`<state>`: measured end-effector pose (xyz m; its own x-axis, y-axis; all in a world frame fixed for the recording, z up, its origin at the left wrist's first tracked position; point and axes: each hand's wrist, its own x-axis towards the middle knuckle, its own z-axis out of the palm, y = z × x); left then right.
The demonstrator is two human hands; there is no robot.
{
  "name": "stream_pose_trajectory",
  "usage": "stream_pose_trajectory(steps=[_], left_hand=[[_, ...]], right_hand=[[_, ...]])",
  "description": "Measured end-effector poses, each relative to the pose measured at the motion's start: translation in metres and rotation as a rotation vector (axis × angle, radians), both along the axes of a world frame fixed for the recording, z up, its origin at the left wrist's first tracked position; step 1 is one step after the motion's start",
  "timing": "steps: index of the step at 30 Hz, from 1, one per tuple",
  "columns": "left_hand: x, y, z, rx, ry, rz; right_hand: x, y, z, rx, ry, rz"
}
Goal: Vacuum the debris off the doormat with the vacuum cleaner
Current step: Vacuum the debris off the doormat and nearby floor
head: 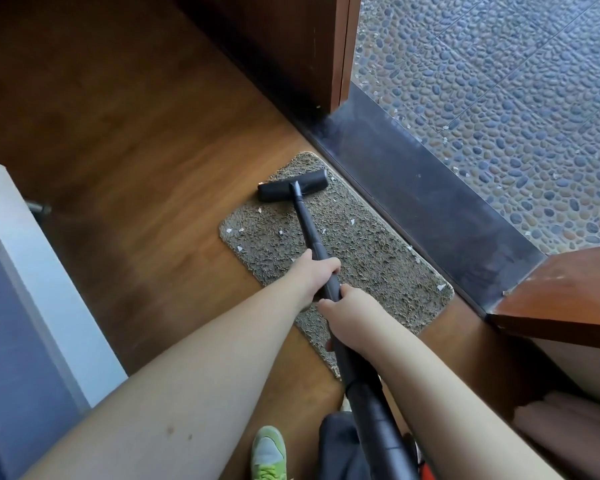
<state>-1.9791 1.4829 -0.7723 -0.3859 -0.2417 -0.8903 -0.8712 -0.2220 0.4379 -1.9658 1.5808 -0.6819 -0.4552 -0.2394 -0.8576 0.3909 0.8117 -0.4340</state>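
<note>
A shaggy grey-brown doormat [371,251] lies on the wooden floor beside the dark door threshold. Several white scraps of debris [281,232] are scattered over it. The black vacuum cleaner's floor head [278,191] rests on the mat's far end, and its black wand [307,225] runs back toward me. My left hand [314,277] grips the wand from the left. Just behind it, my right hand [349,315] grips the wand where it thickens into the hose.
A dark threshold strip [426,206] borders the mat on the right, with pebble paving [499,98] beyond. A wooden door edge [561,292] juts in at right, a door frame [340,50] stands at the far end. White furniture [39,271] is left. My green shoe [269,452] is below.
</note>
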Motion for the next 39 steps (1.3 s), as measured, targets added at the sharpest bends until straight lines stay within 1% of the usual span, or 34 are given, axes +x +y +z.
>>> stream_pose_trajectory(steps=[5, 15, 17, 20, 21, 24, 27, 28, 31, 35, 37, 39], left_hand=[[0.015, 0.022, 0.001, -0.017, -0.018, -0.06], [0.056, 0.05, -0.001, -0.012, -0.018, -0.059], [0.055, 0.048, -0.003, 0.019, 0.001, -0.024], [0.044, 0.041, -0.001, 0.174, 0.037, 0.117], [0.039, 0.039, 0.0, 0.197, 0.05, 0.133], [0.023, 0.032, 0.003, 0.197, 0.067, 0.107], [0.01, 0.026, 0.002, 0.192, 0.044, 0.082], [0.007, 0.024, 0.001, 0.184, 0.036, 0.079], [0.003, 0.023, -0.002, 0.193, 0.031, 0.081], [0.009, 0.022, -0.004, 0.236, 0.035, 0.113], [0.013, 0.02, -0.006, 0.267, 0.049, 0.126], [0.014, 0.018, -0.005, 0.271, 0.059, 0.12]], right_hand=[[0.015, 0.025, 0.016, -0.029, 0.001, -0.028], [0.051, 0.048, 0.037, 0.006, 0.006, -0.039], [0.05, 0.045, 0.04, -0.018, -0.018, -0.071], [0.041, 0.041, 0.045, -0.049, -0.04, -0.124], [0.037, 0.039, 0.046, -0.061, -0.044, -0.144], [0.027, 0.034, 0.045, -0.108, -0.057, -0.191], [0.018, 0.026, 0.039, -0.121, -0.132, -0.252], [0.016, 0.024, 0.034, -0.096, -0.126, -0.228], [0.012, 0.018, 0.026, 0.033, -0.043, -0.041], [0.015, 0.007, 0.024, 0.229, 0.019, 0.153], [0.019, 0.002, 0.022, 0.264, 0.013, 0.169], [0.022, 0.0, 0.021, 0.254, 0.015, 0.133]])
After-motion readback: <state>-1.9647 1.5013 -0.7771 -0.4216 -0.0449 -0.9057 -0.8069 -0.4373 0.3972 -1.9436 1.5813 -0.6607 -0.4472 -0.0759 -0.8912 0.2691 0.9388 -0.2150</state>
